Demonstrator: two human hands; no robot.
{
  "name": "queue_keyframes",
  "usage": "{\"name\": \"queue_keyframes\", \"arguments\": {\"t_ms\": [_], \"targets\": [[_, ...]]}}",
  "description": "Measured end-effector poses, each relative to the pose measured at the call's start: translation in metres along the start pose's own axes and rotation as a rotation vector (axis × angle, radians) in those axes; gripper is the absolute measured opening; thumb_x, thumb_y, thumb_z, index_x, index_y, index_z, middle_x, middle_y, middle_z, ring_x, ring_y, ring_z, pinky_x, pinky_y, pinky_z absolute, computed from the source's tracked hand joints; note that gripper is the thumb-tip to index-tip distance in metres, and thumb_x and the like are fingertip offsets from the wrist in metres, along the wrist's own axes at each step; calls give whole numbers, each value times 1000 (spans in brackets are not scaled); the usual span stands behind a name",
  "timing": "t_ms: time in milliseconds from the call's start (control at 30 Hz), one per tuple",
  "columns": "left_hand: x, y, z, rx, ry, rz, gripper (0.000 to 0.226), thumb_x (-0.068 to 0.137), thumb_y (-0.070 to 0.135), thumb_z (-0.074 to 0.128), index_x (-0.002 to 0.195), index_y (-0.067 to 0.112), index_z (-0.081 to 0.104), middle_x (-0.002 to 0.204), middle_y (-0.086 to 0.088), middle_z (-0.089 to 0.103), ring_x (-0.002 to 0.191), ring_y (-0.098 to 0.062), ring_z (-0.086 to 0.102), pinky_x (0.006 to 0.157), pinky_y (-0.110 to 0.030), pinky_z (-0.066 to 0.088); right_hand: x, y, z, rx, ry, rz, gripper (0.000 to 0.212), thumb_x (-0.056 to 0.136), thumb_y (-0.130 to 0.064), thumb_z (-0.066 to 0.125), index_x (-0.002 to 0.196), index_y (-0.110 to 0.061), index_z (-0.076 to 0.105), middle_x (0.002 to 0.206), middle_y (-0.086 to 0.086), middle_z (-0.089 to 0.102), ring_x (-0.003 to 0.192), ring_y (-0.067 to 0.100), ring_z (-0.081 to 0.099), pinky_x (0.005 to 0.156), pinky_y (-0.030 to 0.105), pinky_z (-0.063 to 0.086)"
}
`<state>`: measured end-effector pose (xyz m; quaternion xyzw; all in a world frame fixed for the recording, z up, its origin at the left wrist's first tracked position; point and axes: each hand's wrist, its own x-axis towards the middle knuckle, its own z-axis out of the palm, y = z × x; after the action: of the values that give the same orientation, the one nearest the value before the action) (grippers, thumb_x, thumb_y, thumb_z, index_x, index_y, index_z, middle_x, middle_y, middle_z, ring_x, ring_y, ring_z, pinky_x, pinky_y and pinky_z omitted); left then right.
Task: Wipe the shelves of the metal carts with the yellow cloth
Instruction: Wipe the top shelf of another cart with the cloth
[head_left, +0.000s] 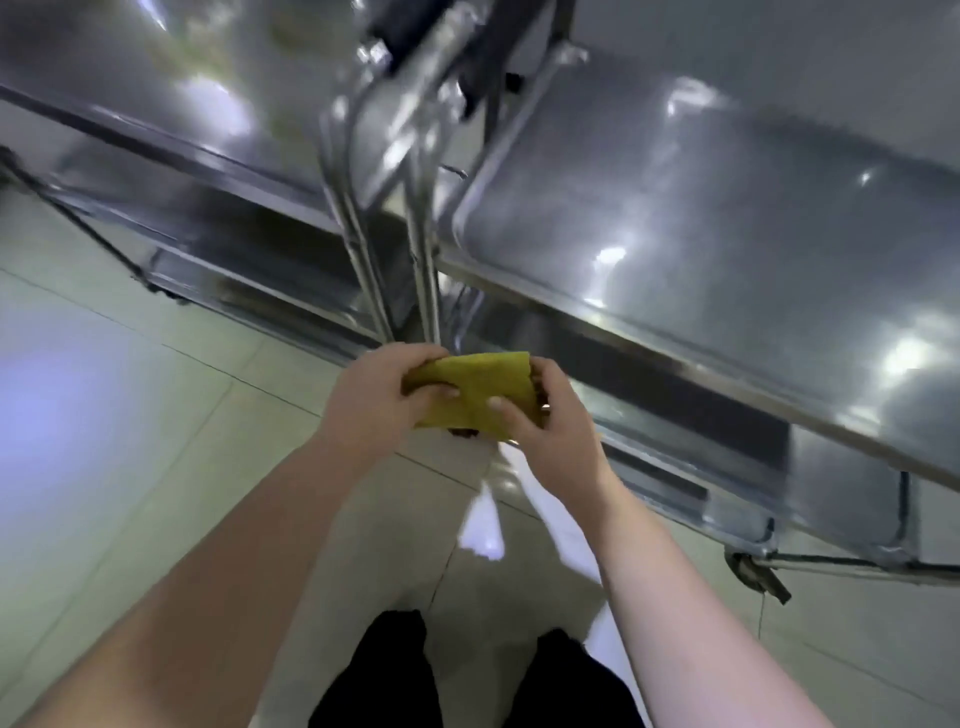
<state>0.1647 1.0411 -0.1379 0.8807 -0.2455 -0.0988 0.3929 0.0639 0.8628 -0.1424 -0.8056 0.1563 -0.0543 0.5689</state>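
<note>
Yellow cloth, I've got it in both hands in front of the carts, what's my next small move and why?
Probably lift the yellow cloth forward onto the top shelf on the right. The left hand and right hand both grip it in the air over the floor, touching no shelf, and that shelf is close ahead.

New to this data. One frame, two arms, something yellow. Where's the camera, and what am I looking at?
There is no robot here. A person wears one wide-angle camera on the head, looking forward and down, so the two bare arms are their own. The left hand and right hand both grip a folded yellow cloth in the air, not on any shelf. Ahead stand two shiny metal carts side by side, the left-side cart and the right-side cart. Below are a tiled floor and the person's dark trousers.
</note>
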Motion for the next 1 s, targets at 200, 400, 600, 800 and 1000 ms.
{"name": "queue_keyframes", "arguments": {"t_ms": [200,400,600,800,1000], "targets": [[-41,93,-170,64,148,4,30,81,40,70,109,34,62,95,15,61,89,-9,57,76,-27,46,-8,-181,2,77,-43,-144,20,92,-19,61,95,-38,59,86,-24,62,75,-4,61,58,13,48],[-93,104,-282,37,343,-93,23,81,45,71,97,48,55,87,24,58,85,10,53,63,-17,41,-4,-296,48,69,-178,-262,18,91,-25,65,109,-23,62,100,-6,67,93,11,62,82,30,52],[-120,53,-363,-9,422,-121,22,83,46,69,101,49,57,94,27,60,89,4,56,71,-24,46,2,-353,138,25,-191,-345,18,93,-22,62,110,-17,61,96,-8,65,84,-2,58,65,8,42],[-116,0,-437,18,426,-120,16,82,48,69,94,51,58,91,27,61,89,7,55,70,-19,42,21,-389,219,61,-186,-313,10,94,-18,59,104,-15,61,95,-5,65,85,4,59,68,15,47],[-73,-46,-466,-55,436,-161,15,82,43,70,95,39,64,88,20,64,85,2,57,73,-25,47,63,-401,267,43,-128,-268,9,97,-22,55,105,-21,58,96,-7,63,88,4,59,72,21,47]]}}
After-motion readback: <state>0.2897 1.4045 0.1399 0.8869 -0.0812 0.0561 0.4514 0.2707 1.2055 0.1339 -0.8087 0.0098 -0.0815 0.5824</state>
